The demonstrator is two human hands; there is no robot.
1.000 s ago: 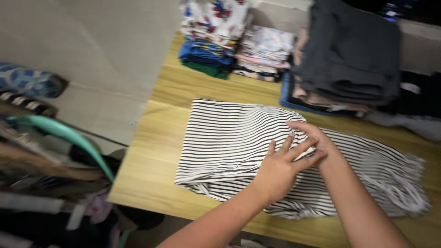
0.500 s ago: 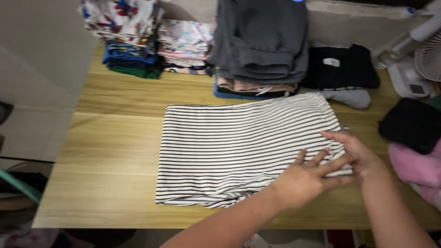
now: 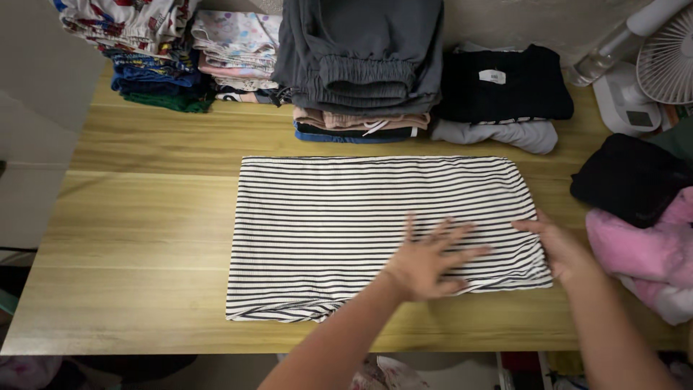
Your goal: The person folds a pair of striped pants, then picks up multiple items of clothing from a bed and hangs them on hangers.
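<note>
- Hands first: your left hand (image 3: 426, 263) lies flat, fingers (image 3: 451, 232) spread, on the near right part of the striped garment (image 3: 346, 217).
- Your right hand (image 3: 559, 249) presses its right edge, fingers loosely open, gripping nothing.
- Striped garment lies folded mid-worktop (image 3: 144, 217).
- Farther off, grey folded stack (image 3: 361, 58) and black pile (image 3: 502, 83) line the back.

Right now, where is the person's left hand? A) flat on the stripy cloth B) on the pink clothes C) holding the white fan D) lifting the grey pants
A: the left hand lies flat with its fingers spread on the striped cloth, while the right hand touches the cloth's right edge.
</note>
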